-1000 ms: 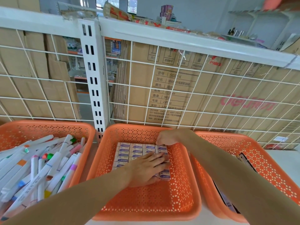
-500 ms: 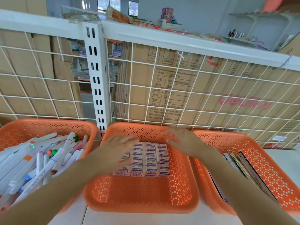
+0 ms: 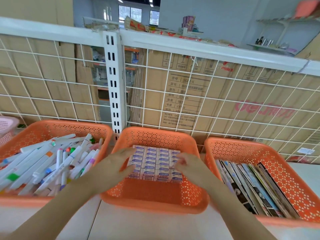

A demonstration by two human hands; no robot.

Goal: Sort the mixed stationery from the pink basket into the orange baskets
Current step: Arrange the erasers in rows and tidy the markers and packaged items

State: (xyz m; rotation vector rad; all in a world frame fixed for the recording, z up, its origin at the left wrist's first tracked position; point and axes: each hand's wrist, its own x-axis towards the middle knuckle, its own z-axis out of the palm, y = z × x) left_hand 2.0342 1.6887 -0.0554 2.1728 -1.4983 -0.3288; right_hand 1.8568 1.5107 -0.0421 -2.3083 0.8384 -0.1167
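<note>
Erasers (image 3: 155,163) partly hidden by blurred left hand (image 3: 114,163) and right hand (image 3: 188,165)

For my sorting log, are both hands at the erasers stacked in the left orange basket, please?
No: the head view shows the left hand and right hand at the erasers stacked in the middle orange basket; the left basket holds markers.

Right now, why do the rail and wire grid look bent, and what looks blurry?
Head view: the wide-angle lens bows the white rail and wire grid; motion blur smears the left hand, the right hand and the near rim of the middle orange basket; the labels on the erasers are readable; lighting is even.
</note>
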